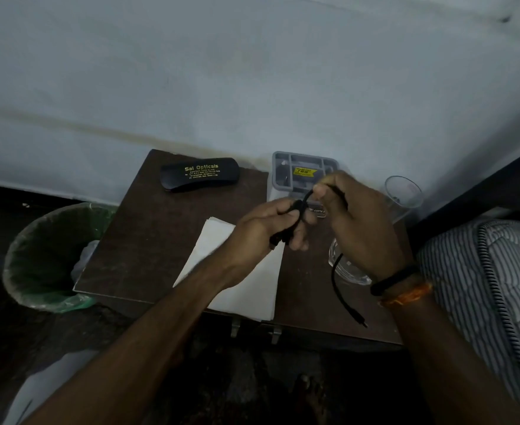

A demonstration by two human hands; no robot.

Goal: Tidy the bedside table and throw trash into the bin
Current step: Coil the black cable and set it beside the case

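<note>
Over the dark brown bedside table (148, 234), my left hand (264, 228) grips a bundled part of a black cable (340, 289). My right hand (360, 222) pinches the same cable higher up, near the grey tray. The cable's loose end hangs down over the table's front right, ending in a small plug. A white folded paper (252, 289) lies under my left forearm. A black spectacle case (199, 174) with yellow lettering rests at the back of the table. The bin (47, 256), lined with a green bag, stands on the floor to the left.
A grey plastic organiser tray (301, 170) with a yellow sticker sits against the wall. A clear glass (404, 191) stands at the back right, and a glass dish (349, 271) lies under my right wrist. A striped mattress (482, 277) borders the right side.
</note>
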